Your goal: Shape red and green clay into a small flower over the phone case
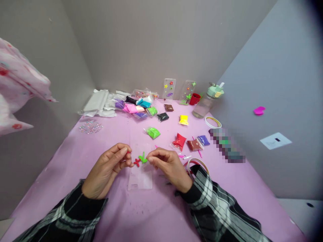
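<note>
A clear phone case [140, 179] lies on the pink table in front of me. On it sit a red clay flower shape [137, 162] and green clay leaves [143, 158]. My left hand [107, 168] is closed in a pinch at the case's left edge, with a small bit of red clay [128, 152] at its fingertips. Over the right edge, my right hand [170, 166] is pinched beside the green leaves. Whatever its fingertips hold, if anything, is too small to make out.
Beyond the case are bags of green clay [153, 132], red clay [179, 141] and yellow clay [183, 119]. Tape rolls [199, 164] lie by my right wrist. A water bottle [203, 106] and decorated cases [169, 89] stand at the back. Gem stickers [91, 127] lie left.
</note>
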`<state>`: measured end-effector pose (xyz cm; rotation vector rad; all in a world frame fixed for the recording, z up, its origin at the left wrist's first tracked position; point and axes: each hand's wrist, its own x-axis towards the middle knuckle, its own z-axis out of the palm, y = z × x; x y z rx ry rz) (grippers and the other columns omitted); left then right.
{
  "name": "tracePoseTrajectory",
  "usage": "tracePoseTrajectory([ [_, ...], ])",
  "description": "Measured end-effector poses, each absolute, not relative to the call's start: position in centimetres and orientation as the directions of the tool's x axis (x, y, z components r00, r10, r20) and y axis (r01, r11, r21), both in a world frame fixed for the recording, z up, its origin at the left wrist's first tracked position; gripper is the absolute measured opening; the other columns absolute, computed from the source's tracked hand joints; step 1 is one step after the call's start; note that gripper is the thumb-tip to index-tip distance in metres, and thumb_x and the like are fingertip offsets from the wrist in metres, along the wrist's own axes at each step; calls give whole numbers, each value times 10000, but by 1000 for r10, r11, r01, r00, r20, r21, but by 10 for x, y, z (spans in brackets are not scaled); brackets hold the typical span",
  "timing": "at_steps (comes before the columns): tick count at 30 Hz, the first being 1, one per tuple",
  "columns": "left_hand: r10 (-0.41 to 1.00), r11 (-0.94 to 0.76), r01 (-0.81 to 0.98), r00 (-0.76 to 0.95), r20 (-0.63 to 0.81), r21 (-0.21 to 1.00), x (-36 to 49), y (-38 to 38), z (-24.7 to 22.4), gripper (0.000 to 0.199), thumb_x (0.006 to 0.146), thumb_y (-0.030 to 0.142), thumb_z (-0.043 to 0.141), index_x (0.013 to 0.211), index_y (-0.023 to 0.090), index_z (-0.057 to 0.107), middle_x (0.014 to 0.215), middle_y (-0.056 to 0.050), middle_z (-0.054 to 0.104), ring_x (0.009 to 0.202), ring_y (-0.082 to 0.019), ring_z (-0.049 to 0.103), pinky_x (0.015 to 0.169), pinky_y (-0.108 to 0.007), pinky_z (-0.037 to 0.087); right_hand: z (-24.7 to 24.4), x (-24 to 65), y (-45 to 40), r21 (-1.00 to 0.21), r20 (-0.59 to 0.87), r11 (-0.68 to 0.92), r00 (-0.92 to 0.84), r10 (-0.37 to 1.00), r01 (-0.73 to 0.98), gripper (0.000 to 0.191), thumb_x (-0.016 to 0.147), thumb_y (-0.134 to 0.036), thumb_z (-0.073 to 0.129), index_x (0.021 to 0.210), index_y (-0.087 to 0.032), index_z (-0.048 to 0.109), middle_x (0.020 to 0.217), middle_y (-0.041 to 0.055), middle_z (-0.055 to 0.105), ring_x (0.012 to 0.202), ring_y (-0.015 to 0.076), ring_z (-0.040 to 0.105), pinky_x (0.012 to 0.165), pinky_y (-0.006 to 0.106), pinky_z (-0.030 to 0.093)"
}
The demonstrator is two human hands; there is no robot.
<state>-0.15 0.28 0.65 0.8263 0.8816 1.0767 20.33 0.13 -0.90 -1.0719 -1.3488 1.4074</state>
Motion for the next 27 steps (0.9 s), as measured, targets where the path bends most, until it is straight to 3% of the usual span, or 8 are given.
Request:
tracePoseTrajectory([
  [6, 956, 262, -373, 225, -187, 890, -2, 2, 6, 216, 830, 387, 770, 832, 181, 705, 729, 20, 602, 648, -90, 588, 638, -156, 519, -13, 200, 1, -993, -41, -69, -268, 963, -98, 127, 787, -266, 757, 883, -195, 712, 748, -20, 647, 670, 117, 569, 646, 256, 452],
  [13, 956, 264, -380, 223, -189, 887, -2, 2, 7, 224, 817, 389, 782, 830, 180, 703, 722, 20, 605, 642, -92, 583, 635, -161, 518, -12, 202, 3, -1000, -3, -4, -219, 976, -1, 89, 803, -276, 744, 793, -190, 720, 734, -10, 630, 658, 124, 531, 616, 263, 411],
  [21, 956, 263, -386, 229, -185, 884, -2, 2, 6, 201, 841, 374, 763, 842, 182, 705, 732, 22, 608, 650, -89, 584, 644, -156, 517, -23, 201, 3, -1000, -16, -13, -254, 967, 12, 117, 821, -263, 708, 909, -186, 700, 793, 3, 653, 720, 137, 584, 670, 269, 456],
  [27, 957, 258, -389, 231, -177, 884, -2, 2, 5, 192, 848, 364, 755, 844, 181, 699, 741, 20, 603, 653, -90, 577, 644, -159, 513, -26, 199, 0, -953, 69, 136, -243, 968, 270, 32, 883, -203, 660, 913, -194, 669, 808, 2, 684, 740, 149, 624, 693, 269, 476],
])
